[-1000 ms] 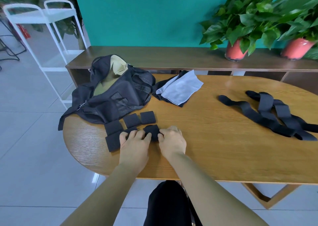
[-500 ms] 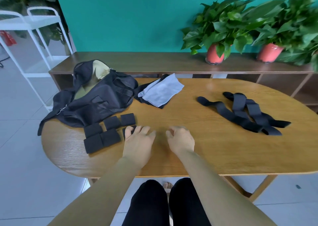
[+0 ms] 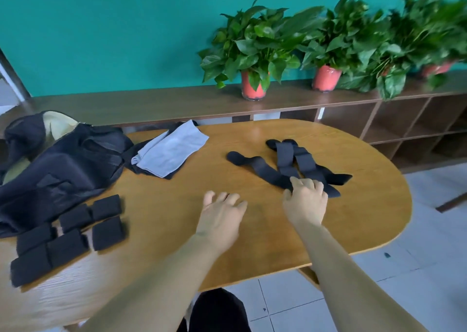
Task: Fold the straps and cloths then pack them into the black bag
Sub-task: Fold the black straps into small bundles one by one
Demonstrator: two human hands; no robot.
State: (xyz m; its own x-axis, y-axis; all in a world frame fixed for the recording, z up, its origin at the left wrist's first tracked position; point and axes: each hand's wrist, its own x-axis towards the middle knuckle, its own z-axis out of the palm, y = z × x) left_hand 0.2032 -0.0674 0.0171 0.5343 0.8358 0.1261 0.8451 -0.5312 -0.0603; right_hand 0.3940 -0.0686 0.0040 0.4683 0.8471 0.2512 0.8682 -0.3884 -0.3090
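From the head camera: a person's right hand (image 3: 305, 201) curls its grip around the near end of the loose black straps (image 3: 284, 155), which lie tangled on the wooden worktop (image 3: 366, 205). The left hand (image 3: 219, 216) is beside it, fingers spread, holding nothing. Folded straps (image 3: 67, 233) cluster at the worktop's left edge, just in front of the open black bag (image 3: 63, 165). A grey cloth (image 3: 174, 150) lies beside the bag.

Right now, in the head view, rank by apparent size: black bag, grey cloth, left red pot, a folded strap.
1. black bag
2. grey cloth
3. folded strap, left red pot: alike; strap nearer, unranked.
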